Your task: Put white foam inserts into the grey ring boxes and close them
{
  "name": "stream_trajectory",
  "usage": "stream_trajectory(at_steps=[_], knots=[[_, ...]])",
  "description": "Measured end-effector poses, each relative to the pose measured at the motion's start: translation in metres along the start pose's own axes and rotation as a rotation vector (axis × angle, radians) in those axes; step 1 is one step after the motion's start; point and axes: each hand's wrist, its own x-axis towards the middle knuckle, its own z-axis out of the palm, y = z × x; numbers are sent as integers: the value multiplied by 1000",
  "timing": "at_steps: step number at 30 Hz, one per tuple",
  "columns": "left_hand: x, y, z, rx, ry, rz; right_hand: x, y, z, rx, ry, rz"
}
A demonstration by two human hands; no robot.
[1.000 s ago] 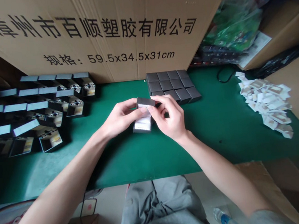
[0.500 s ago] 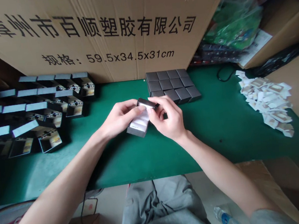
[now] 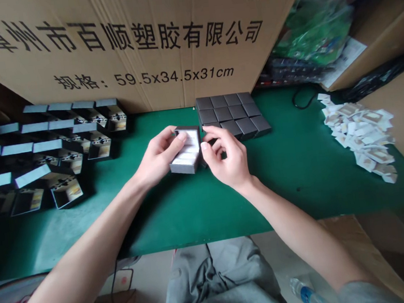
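My left hand [image 3: 160, 154] grips a small dark jewelry box [image 3: 185, 167] with its lid raised, fingers behind it and thumb reaching inside against the lid. White lining shows inside the lid and the base. Close to the box's right side is my right hand [image 3: 226, 156], thumb and forefinger apart and the other fingers curled, with nothing seen between them. Whether a fingertip of it touches the box I cannot tell. Just beyond my right hand, several closed dark boxes [image 3: 232, 114] stand packed together in rows on the green tabletop [image 3: 202, 214].
Rows of opened dark boxes [image 3: 68, 191] stand at the left. A pile of small white pieces [image 3: 360, 133] lies at the right. The large printed carton [image 3: 161, 49] walls off the back. Plastic bags [image 3: 319, 26] fill the back right. A bottle [image 3: 306, 295] lies below the table.
The box has turned in my left hand so its white interior faces me more fully. My right hand has come off its lid and is now just beside it.
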Motion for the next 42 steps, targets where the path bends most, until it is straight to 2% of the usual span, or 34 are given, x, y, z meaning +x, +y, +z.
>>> stream_trajectory(at_steps=[6,12,16,19,25,28,33,42], knots=[[5,-4,-3,-47,153,37,1,0,-1,11,18,-50],[9,-11,-6,-33,157,31,2,-2,-4,14,-34,-77],[10,-11,-8,-43,210,88,2,-2,-3,11,-58,-95],[10,-9,-6,-41,232,78,2,-2,-3,15,-64,-90],[7,-6,-3,12,157,71,2,-3,-2,34,-26,-17],[6,-6,-4,25,132,76,3,-3,-2,38,-50,6],[5,-4,-3,57,65,65,3,-3,-2,15,-60,-21],[5,-3,-2,122,116,75,1,-2,-2,-15,-62,-49]])
